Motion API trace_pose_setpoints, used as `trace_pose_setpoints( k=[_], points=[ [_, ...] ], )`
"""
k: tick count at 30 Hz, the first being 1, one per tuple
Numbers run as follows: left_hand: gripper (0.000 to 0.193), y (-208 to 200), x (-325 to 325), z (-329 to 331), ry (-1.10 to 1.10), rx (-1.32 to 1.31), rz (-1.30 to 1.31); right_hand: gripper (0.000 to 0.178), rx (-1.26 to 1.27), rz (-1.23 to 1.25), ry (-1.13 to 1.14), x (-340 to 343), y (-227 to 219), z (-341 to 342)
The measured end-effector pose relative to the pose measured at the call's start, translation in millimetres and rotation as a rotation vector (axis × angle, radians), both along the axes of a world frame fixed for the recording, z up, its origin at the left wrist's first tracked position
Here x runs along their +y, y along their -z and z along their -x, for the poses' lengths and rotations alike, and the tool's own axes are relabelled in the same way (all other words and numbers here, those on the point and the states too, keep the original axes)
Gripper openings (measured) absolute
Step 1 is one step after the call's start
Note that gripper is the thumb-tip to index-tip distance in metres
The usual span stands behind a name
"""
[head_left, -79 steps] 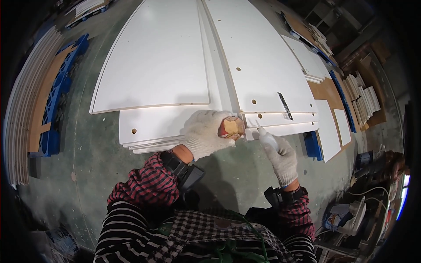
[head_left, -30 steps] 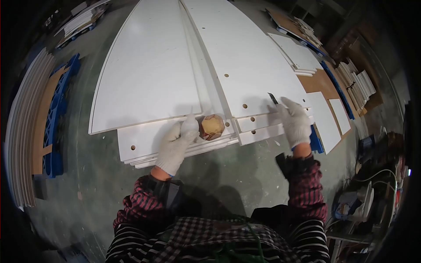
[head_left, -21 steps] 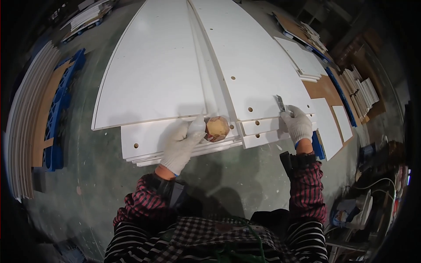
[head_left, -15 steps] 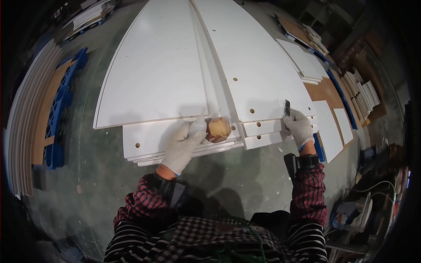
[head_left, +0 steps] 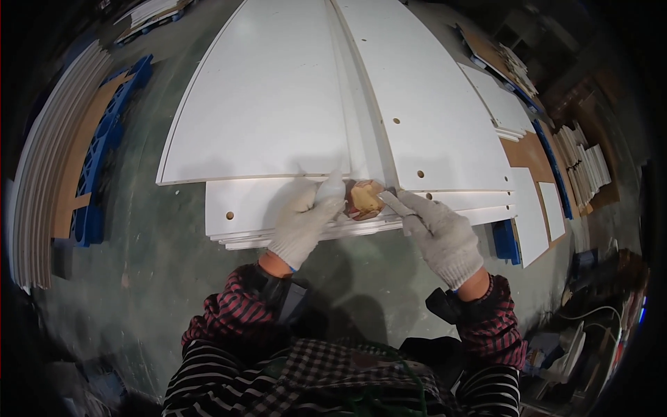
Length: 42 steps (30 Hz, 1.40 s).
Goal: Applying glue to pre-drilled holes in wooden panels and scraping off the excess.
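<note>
My left hand (head_left: 303, 219), in a white knit glove, is closed around a whitish translucent bottle (head_left: 332, 187) with a pointed tip. Right beside its fingers is a round, brown-edged lump or cup (head_left: 365, 199) with a tan-yellow face; whether the same hand grips it too is hard to see. My gloved right hand (head_left: 442, 236) is closed on a small flat-bladed scraper (head_left: 394, 203), its end against the lump's right side. Both hands are over the near edge of stacked white panels (head_left: 445, 118) with round brownish spots.
Another large white panel (head_left: 264, 104) lies on the left of the stack. Upright boards (head_left: 52, 167) stand by a blue pallet (head_left: 94, 167) at far left. More white panels (head_left: 531, 215) and a cardboard sheet lie at right. Cluttered equipment (head_left: 577, 340) is at lower right.
My right hand has moved left, from the right panel's front corner to the lump beside my left hand, bringing the scraper against it. My left hand still holds the bottle.
</note>
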<state>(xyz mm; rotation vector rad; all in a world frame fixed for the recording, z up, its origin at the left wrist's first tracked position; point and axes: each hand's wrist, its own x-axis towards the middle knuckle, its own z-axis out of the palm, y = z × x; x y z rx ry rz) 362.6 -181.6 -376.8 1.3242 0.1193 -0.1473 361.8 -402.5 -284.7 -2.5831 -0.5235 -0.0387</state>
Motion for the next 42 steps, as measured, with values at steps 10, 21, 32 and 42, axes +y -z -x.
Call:
trace_pose_setpoints(
  k=[10, 21, 32, 42],
  points=[
    [0.026, 2.8, 4.0, 2.1, 0.041, 0.058, 0.098, 0.024, 0.102, 0.132, 0.061, 23.5, 20.8, -25.7],
    [0.029, 5.5, 5.7, -0.1, 0.094, 0.040, 0.002, 0.026, 0.452, -0.286, 0.286, 26.9, 25.5, -18.6],
    [0.030, 1.9, 1.6, 0.5, 0.096, 0.019, -0.008, 0.024, 0.541, -0.600, 0.373, 9.7, 30.3, -10.7],
    [0.030, 3.6, 1.5, 0.9, 0.056, 0.009, 0.073, 0.026, 0.479, -0.507, 0.520, -44.5, 5.4, 3.3]
  ],
)
